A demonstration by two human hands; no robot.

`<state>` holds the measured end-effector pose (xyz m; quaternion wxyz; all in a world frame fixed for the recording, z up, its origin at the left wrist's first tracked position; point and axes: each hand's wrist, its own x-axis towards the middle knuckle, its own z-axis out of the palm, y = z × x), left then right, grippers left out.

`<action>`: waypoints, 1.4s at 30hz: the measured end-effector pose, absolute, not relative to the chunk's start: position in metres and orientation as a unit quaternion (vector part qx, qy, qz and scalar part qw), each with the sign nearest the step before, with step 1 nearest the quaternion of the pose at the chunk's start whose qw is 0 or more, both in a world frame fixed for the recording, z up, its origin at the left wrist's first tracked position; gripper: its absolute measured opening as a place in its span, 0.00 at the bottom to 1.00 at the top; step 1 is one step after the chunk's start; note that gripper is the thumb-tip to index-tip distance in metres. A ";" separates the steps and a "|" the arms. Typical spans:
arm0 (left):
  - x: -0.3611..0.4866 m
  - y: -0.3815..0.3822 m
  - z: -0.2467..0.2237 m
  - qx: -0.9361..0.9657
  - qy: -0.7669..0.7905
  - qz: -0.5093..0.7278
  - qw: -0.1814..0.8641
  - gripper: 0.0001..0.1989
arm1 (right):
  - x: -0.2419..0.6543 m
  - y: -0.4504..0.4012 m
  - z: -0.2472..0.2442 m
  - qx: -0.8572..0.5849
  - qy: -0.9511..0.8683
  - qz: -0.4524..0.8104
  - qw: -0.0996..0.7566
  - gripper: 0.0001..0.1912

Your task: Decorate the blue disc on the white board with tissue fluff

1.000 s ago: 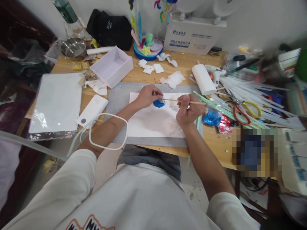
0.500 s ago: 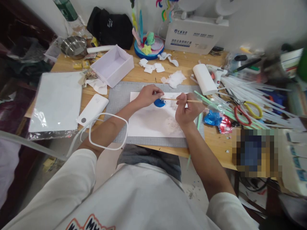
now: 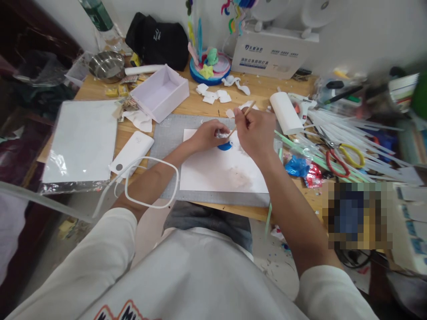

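Note:
In the middle of the white paper, my left hand is curled with thumb and fingertips closed on a small blue-and-white piece. The fingers cover part of it, so its exact kind is unclear. From the right, my right hand grips a thin wooden stick like a pen. Slanting down to the left, the stick has its lower tip at the piece, close to my left fingertips. Whether the tip touches it I cannot tell. A brownish smudge marks the paper below my right hand.
Under the paper lies a grey cutting mat. Left of it are a white power bank with a looped cable and a lilac box. To the right lie scissors, white sticks, a glue gun and a white roll.
My right hand has moved up and turned, swinging the stick from nearly level to a steep slant. My left hand stays at the blue-and-white piece, its fingers slightly shifted.

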<state>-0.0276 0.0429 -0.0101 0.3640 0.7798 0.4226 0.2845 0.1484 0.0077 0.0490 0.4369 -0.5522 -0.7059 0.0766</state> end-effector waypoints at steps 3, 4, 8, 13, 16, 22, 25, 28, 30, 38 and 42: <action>-0.024 0.041 -0.009 0.774 0.449 0.269 0.357 0.10 | 0.155 0.002 0.058 -0.557 -0.653 0.068 0.509 0.30; -0.023 0.041 -0.009 0.772 0.456 0.260 0.358 0.10 | 0.158 -0.001 0.060 -0.561 -0.620 0.061 0.545 0.30; -0.024 0.043 -0.001 0.764 0.467 0.247 0.370 0.09 | 0.174 -0.011 0.054 -0.571 -0.474 0.073 0.666 0.32; -0.017 0.071 0.011 0.774 0.495 0.269 0.290 0.09 | 0.187 -0.008 0.026 -0.578 -0.368 0.138 0.715 0.33; -0.006 0.092 0.014 0.816 0.487 0.228 0.211 0.11 | 0.187 -0.009 0.020 -0.569 -0.349 0.146 0.730 0.34; 0.016 0.104 0.012 0.864 0.473 0.122 0.121 0.10 | 0.181 -0.020 0.025 -0.588 -0.370 0.140 0.706 0.35; 0.017 0.105 0.007 0.861 0.472 0.135 0.137 0.10 | 0.176 -0.024 0.026 -0.579 -0.404 0.139 0.694 0.36; 0.012 0.108 0.002 0.851 0.465 0.173 0.171 0.09 | 0.170 -0.027 0.025 -0.567 -0.427 0.150 0.688 0.37; 0.009 0.108 0.000 0.848 0.459 0.193 0.183 0.09 | 0.168 -0.028 0.025 -0.576 -0.430 0.149 0.679 0.38; 0.004 0.111 -0.003 0.818 0.478 0.231 0.221 0.13 | 0.168 -0.026 0.022 -0.560 -0.407 0.160 0.703 0.36; 0.004 0.117 -0.009 0.800 0.487 0.248 0.247 0.13 | 0.167 -0.026 0.021 -0.576 -0.412 0.150 0.690 0.37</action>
